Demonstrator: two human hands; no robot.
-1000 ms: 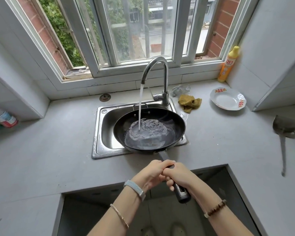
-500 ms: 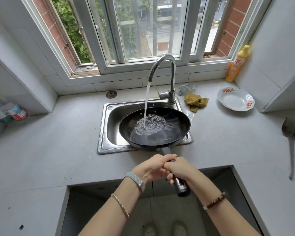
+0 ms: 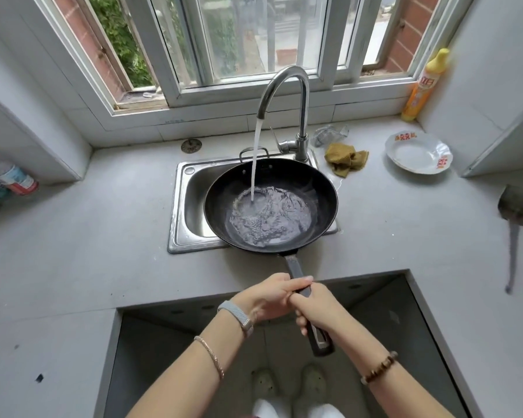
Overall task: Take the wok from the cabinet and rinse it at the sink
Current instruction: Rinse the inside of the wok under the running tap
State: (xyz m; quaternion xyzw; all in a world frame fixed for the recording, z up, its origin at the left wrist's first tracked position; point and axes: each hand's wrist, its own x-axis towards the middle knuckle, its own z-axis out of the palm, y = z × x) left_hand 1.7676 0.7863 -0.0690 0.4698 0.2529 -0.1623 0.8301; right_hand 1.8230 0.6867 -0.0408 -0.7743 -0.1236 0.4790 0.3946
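Wok [image 3: 271,206] mid-rinse under running tap [image 3: 284,86], left grip [image 3: 269,300] and right grip [image 3: 317,309] curled round handle [image 3: 295,268]; likely next, swirl, then tip into sink [image 3: 191,200].

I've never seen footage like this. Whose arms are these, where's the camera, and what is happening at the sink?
No machine here: a person wears a wide-angle camera on the head, looking down at their own hands. The left hand and right hand both grip the long handle of a round black wok over the steel sink. Water from the curved metal tap runs into it. On the grey counter sit a yellow-brown cloth, a white plate and a yellow bottle.
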